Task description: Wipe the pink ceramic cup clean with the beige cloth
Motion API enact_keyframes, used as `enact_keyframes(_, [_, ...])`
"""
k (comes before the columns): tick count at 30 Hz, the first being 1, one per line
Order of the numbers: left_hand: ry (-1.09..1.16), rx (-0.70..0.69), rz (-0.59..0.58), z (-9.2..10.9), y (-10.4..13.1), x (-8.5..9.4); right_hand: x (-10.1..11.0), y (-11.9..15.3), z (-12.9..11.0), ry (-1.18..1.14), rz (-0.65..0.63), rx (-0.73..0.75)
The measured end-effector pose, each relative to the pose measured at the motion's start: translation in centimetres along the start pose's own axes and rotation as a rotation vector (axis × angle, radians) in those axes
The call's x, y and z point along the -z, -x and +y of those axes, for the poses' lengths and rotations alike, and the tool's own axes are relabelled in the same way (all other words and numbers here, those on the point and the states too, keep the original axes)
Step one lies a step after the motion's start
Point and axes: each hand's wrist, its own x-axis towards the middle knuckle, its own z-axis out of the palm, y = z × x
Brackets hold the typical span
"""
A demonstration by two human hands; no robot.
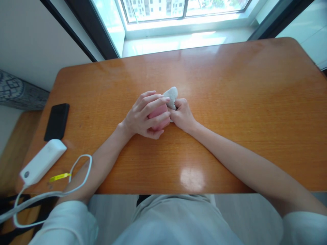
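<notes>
Near the middle of the wooden table, my left hand (145, 115) is curled over a pink object (158, 117), its fingers spread across the top and side. Most of the pink object is hidden by those fingers, so its full shape cannot be made out. Against its right side my right hand (182, 114) pinches a whitish cloth (171, 96). Part of the cloth sticks up beyond the fingertips, and a small bit shows below them. The two hands are close together, with their fingertips nearly meeting.
A black phone (57, 121) lies at the table's left side. Nearer to me is a white power bank (43, 162) with a white cable (52, 194) crossing my left forearm, bearing a yellow tag (59, 177). Beyond the wooden table (242, 112) is a window.
</notes>
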Motion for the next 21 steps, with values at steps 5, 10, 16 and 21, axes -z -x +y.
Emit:
enact_keyframes(5, [-0.095,0.066,-0.06,-0.2,0.7,0.1,-0.1,-0.1,0.1,0.009,0.005,0.021])
enact_keyframes(10, [-0.137,0.122,-0.046,0.8,-0.5,0.2,0.1,-0.1,0.1,0.033,0.027,0.04])
enact_keyframes(16, [-0.05,0.175,0.036,1.9,-2.5,0.3,0.2,0.0,0.2,0.048,0.029,0.036])
enact_keyframes(21, [0.027,0.287,0.052,2.6,-3.1,0.3,0.2,0.0,-0.2,0.062,0.048,0.025])
